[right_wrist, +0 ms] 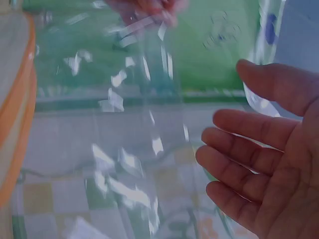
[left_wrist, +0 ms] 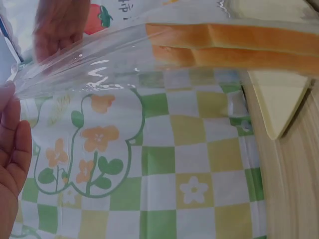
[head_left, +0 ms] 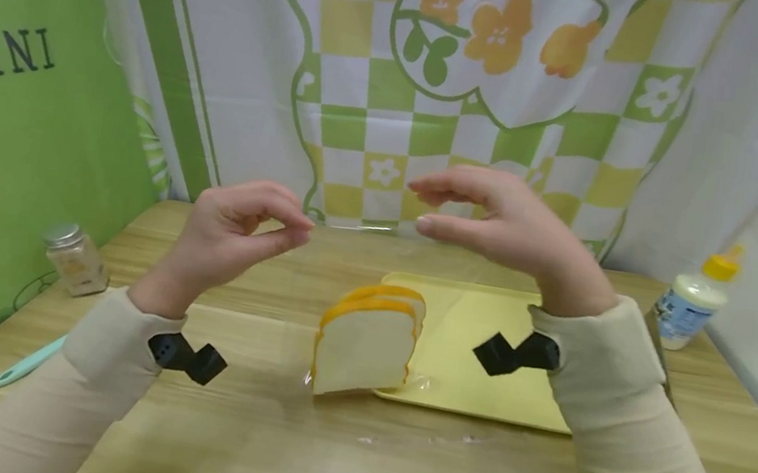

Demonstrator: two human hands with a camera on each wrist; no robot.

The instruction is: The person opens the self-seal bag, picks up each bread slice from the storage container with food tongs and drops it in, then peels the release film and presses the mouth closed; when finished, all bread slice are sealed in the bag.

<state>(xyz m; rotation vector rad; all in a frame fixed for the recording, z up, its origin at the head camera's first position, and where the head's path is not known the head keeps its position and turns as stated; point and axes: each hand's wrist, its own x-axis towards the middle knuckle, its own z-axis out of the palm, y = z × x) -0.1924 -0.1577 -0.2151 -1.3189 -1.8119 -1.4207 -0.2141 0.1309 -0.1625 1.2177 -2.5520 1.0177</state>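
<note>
Two toy bread slices (head_left: 365, 349) with orange crusts stand together inside a clear plastic bag (left_wrist: 104, 74), whose film shows bright glints in both wrist views. My left hand (head_left: 227, 238) pinches the bag's upper edge between thumb and fingertips. Across from it, my right hand (head_left: 506, 223) hovers beside the top of the bag, its thumb apart from the relaxed fingers, and holds nothing. From the right wrist view, the spread fingers (right_wrist: 239, 159) sit close to the film. The slices hang at the bag's lower end, overlapping the left side of a yellow tray (head_left: 480, 350).
On the right stands a bottle with a yellow cap (head_left: 692, 304). At the left are a small jar with a metal lid (head_left: 75, 261) and a mint-green handle (head_left: 29, 362), partly hidden by the left sleeve. A patterned curtain (head_left: 387, 82) hangs behind the wooden table (head_left: 209, 440).
</note>
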